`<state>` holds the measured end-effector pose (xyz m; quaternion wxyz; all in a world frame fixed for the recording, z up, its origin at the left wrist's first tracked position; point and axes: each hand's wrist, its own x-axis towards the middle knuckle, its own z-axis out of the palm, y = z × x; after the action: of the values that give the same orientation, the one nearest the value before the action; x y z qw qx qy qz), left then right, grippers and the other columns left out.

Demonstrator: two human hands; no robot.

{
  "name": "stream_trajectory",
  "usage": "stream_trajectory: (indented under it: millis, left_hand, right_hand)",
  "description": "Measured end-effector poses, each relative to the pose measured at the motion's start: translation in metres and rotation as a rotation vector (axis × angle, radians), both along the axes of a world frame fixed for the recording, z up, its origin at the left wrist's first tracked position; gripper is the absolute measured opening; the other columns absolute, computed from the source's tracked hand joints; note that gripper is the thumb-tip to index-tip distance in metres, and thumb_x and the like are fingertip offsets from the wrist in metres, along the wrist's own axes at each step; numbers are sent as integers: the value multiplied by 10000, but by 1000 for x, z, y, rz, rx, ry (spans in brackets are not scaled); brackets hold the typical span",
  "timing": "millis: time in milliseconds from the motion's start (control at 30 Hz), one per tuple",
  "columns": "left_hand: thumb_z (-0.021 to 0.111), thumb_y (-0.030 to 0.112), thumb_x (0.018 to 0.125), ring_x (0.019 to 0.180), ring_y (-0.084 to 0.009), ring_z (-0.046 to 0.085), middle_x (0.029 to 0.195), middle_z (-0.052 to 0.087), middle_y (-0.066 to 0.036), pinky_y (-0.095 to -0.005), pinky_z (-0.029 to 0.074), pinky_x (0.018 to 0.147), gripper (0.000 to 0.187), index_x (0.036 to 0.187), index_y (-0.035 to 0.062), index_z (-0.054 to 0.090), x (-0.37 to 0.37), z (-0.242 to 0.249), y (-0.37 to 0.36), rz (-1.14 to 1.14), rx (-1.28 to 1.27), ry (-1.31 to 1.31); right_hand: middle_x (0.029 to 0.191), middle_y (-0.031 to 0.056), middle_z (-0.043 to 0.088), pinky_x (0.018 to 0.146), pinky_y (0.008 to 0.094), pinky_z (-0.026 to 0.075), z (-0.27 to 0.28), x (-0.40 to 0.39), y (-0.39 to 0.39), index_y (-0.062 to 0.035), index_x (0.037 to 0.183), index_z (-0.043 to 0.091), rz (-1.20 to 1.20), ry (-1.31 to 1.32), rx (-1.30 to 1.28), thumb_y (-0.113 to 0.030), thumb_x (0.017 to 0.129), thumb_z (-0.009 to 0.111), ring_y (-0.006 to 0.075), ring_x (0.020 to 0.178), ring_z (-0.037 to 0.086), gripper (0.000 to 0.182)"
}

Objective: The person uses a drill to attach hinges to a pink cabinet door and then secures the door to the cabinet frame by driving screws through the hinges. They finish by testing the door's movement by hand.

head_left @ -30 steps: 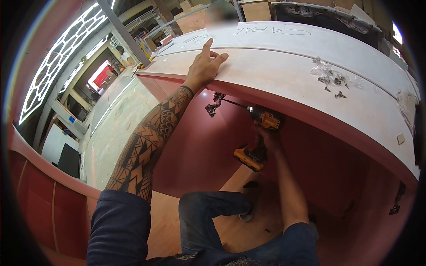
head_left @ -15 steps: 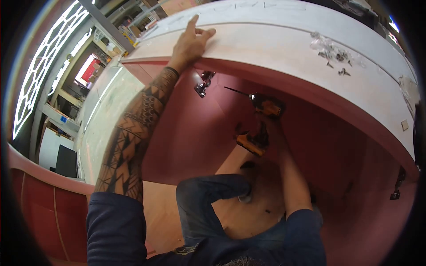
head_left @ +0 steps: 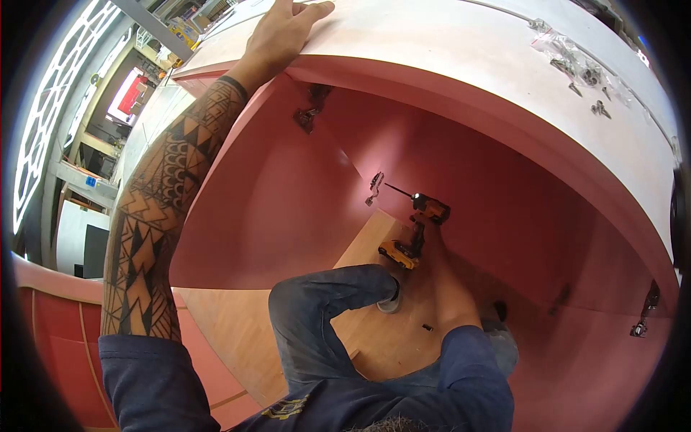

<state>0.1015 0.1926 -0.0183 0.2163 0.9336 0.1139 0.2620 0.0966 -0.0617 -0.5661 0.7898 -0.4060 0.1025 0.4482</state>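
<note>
Drill [head_left: 431,209] inside pink cabinet [head_left: 489,155].

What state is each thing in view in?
Cordless driver: held, bit clear of hinges
Right hand: closed on driver
Left hand: open, resting on countertop
Plastic bag: crumpled
Screws: loose
Upper-left hinge: mounted
Lower-left hinge: mounted

No text can be read; the yellow print [head_left: 286,407] on the shirt [head_left: 338,410] is too unclear.
</note>
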Motion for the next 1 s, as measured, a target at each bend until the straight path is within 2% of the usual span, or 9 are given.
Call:
stream_trajectory:
  millis: [100,433,800,867,1000]
  left_hand:
    - [630,393,1034,1134,-303,624,1278,643,-247,-400,494,980,810,1632,-19,270,3,-1,0,1,-50,12]
    - [619,387,1033,1267,-336,585,1362,593,-295,-394,427,1106,829,1620,-73,257,6,-3,-1,-64,-70,-49]
    - [603,373,1038,1264,-323,587,1366,590,-288,-392,424,1114,809,1610,-89,265,10,-7,2,-100,-87,-32]
    - [601,367,1040,1256,-317,592,1362,594,-284,-385,425,1112,804,1610,-89,264,12,-8,5,-134,-13,-70]
    - [599,385,1037,1287,-335,575,1393,572,-299,-396,412,1130,820,1614,-86,256,2,-2,-14,-105,-36,-41]
  right_hand:
    - [651,0,576,486,297,475,-9,-1,8,-75,993,671,20,64,-20,-220,910,749,144,508,557,184]
    - [632,5,562,503,307,495,-9,-6,9,-56,976,696,6,197,-65,-222,924,741,142,525,553,179]
    - [629,10,570,482,312,495,-23,-7,14,-38,984,700,24,123,-39,-221,940,715,150,496,548,189]
    - [627,10,569,482,313,494,-25,-7,13,-39,981,699,18,107,-39,-223,938,716,150,497,549,190]
    - [615,10,564,476,323,493,-24,-5,14,-37,950,683,16,138,-24,-228,928,721,152,482,541,196]
